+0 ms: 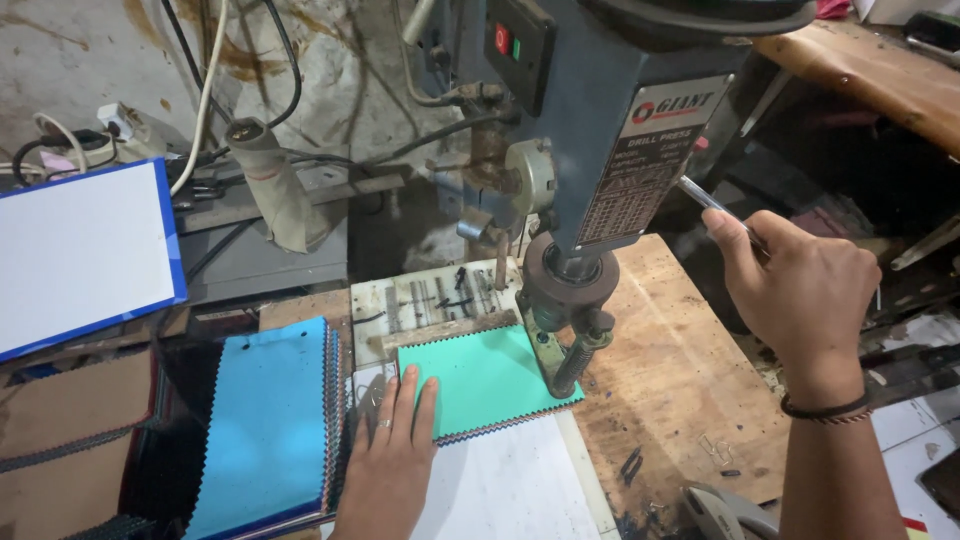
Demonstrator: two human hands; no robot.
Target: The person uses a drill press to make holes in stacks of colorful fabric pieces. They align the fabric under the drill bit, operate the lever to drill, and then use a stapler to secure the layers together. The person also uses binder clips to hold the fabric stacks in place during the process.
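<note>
Your left hand (395,450) lies open, pinning the soft, floppy green swatch stack (480,380) flat near its pinked edge. Your right hand (800,290) is clenched on the stiff steel feed lever (705,198).

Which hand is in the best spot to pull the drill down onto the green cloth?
The right hand: it already grips the drill press lever. The left hand lies flat on the green fabric stack, steadying it.
</note>
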